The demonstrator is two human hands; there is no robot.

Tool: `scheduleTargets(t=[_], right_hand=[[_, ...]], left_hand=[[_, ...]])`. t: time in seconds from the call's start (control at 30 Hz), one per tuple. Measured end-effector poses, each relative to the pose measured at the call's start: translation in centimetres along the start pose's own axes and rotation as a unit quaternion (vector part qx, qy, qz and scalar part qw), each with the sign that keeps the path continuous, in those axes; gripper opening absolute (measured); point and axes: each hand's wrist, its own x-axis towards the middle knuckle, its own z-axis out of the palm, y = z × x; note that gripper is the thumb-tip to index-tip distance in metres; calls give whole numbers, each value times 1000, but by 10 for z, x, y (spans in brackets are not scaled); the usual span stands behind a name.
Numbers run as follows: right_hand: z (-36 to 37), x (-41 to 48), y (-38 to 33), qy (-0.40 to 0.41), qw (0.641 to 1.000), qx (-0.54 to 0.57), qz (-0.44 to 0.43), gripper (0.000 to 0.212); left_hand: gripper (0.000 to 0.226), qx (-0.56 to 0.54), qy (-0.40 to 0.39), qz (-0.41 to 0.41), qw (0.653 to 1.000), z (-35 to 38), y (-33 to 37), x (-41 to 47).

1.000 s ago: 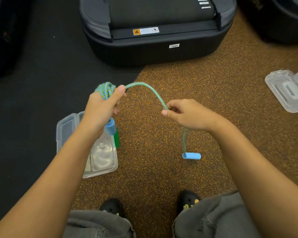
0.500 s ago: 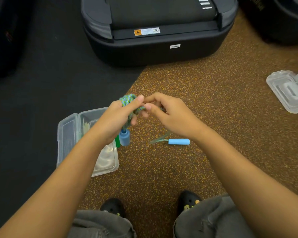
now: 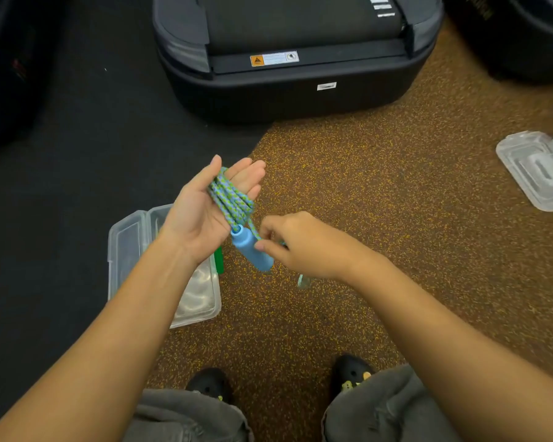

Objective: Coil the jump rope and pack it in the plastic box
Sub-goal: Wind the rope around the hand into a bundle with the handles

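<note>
The blue-green braided jump rope point(image 3: 232, 199) is wound in several loops around my left hand point(image 3: 205, 212), which is palm up with its fingers spread. One light blue handle point(image 3: 253, 250) hangs from the coil below my palm. My right hand point(image 3: 297, 245) pinches the rope's free end beside that handle. A bit of blurred rope point(image 3: 302, 280) shows under my right wrist; the second handle is hidden. The clear plastic box point(image 3: 201, 301) lies open on the floor under my left forearm, lid point(image 3: 125, 237) flipped left.
A green object point(image 3: 219, 263) sticks up at the box's right edge. A large black case point(image 3: 288, 59) stands ahead. Another clear plastic box point(image 3: 537, 170) lies at far right. My two black shoes point(image 3: 351, 374) are at the bottom, on speckled brown floor beside a dark mat point(image 3: 61, 154).
My left hand has turned palm up and spread its fingers, showing the coil. My right hand dropped below it with the rope end. The second handle, seen on the floor before, is gone from sight.
</note>
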Motion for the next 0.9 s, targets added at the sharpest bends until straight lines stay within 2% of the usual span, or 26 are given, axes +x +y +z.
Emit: scheduleTargets(t=[0.1,0.17,0.23,0.37,0.47,0.67,0.8,0.9], right_hand=[[0,-2,-7,-10,998,-22,-53,20],[-4,-5,-11,0,996,-13,-85,19],[-11,-6,-12,32,995,3,-99,22],[-22,-7,-8,93,990,15,-107,24],[-22,-7,-7,112,988,2,-107,23],[-23,-6,-2,167,979,28,-117,22],[-29,-4,5,208,971,54,-107,20],[-28,-2,7,227,967,49,-106,16]], left_hand=[[34,111,19,43,993,-2,-6,5],[31,213,13,76,974,0,-12,5],[32,301,-21,72,951,1,-16,3],[63,419,-107,14,902,3,-13,-3],[70,482,-132,18,866,5,-12,-5],[63,515,-153,19,843,0,-11,-5],[61,492,-190,-16,849,2,-10,-8],[57,450,-208,-51,867,6,-5,-10]])
